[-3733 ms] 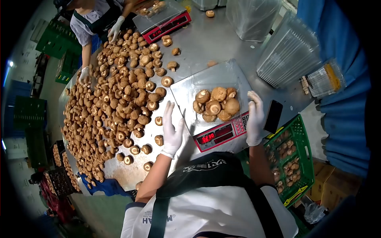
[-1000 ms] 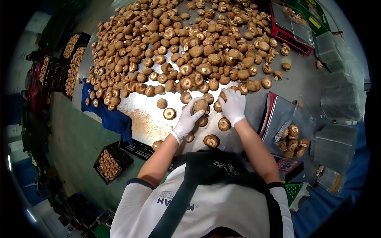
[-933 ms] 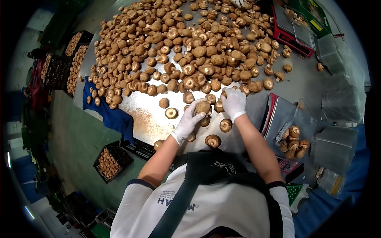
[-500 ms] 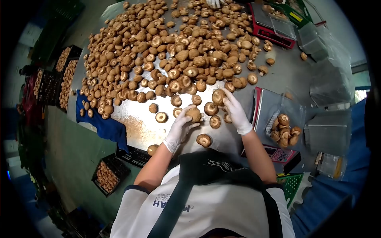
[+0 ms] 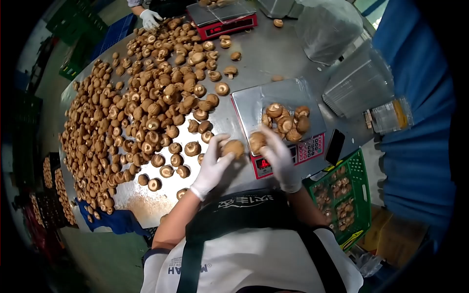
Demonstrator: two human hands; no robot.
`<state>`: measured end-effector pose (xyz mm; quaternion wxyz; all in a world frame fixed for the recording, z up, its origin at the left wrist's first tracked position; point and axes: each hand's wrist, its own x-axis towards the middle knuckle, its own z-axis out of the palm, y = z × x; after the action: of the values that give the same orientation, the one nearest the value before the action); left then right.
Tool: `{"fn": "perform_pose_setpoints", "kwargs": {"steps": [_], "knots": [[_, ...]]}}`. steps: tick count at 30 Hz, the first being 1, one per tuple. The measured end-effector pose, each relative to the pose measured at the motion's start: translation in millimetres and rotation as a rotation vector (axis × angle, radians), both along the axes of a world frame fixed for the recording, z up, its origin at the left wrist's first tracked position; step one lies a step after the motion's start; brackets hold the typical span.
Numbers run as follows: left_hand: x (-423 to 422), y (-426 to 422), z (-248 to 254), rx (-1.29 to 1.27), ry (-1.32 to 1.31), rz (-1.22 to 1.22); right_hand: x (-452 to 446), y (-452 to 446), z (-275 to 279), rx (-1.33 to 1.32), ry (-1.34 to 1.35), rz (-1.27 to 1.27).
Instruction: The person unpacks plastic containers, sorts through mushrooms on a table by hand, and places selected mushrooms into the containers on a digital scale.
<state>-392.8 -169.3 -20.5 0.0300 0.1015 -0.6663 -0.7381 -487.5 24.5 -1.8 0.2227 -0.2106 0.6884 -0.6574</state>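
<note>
My left hand (image 5: pixel 211 167), in a white glove, is closed around a brown mushroom (image 5: pixel 233 148) above the near side of the metal table. Close beside it, my gloved right hand (image 5: pixel 280 158) grips another mushroom (image 5: pixel 257 142) over the front left corner of a red-framed scale (image 5: pixel 244 105). On the scale's plate is a clear plastic tray (image 5: pixel 299 106) with several mushrooms (image 5: pixel 286 122) in it. A large heap of mushrooms (image 5: pixel 141 105) spreads over the table to the left of my hands. The scale's red display is partly behind my right hand.
A second red scale (image 5: pixel 222 28) stands at the far side, near a co-worker's gloved hand (image 5: pixel 150 18). Stacked clear trays (image 5: pixel 359 80) and a dark phone (image 5: pixel 335 146) lie right. Below the table edge sits a green crate (image 5: pixel 362 195) of packed trays. A blue cloth (image 5: pixel 110 219) hangs at left.
My view has turned to the right. Both hands have moved toward the near scale, each with a mushroom. My right hand's mushroom is now at the scale's edge.
</note>
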Motion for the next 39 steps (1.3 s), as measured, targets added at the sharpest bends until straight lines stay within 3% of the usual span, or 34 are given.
{"fn": "perform_pose_setpoints", "kwargs": {"steps": [1,6,9,12,15,16,17,19,20,25,32,39], "knots": [[-13,10,5,-0.106,0.011,-0.012,-7,13,-5,0.07,0.252,-0.103],[-77,48,10,-0.448,0.23,-0.012,-26,56,39,-0.105,0.11,-0.549],[-94,60,-26,-1.026,0.332,0.015,-40,74,32,-0.044,0.139,-0.6],[-85,66,-36,-0.898,0.332,0.082,-57,73,35,-0.035,0.186,-0.557],[-73,66,-38,-0.741,0.258,0.182,-71,56,40,0.2,0.414,-0.515],[-69,62,-41,-0.697,0.26,0.197,-82,54,27,0.272,0.639,-0.479],[-63,59,-40,-0.683,0.249,0.209,-88,51,25,0.406,0.855,-0.381],[-47,49,-40,-0.703,0.217,0.244,-98,48,4,0.834,1.025,-0.15],[-39,43,-45,-0.696,0.201,0.267,-100,47,-10,0.837,1.018,-0.136],[22,8,-60,-0.534,0.006,0.375,-100,62,19,0.393,0.771,-0.31],[88,-6,-88,-0.41,-0.216,0.533,-91,117,0,0.266,0.477,-0.63],[53,-3,-64,-0.48,-0.079,0.465,-77,135,-8,0.267,0.403,-0.695]]}}
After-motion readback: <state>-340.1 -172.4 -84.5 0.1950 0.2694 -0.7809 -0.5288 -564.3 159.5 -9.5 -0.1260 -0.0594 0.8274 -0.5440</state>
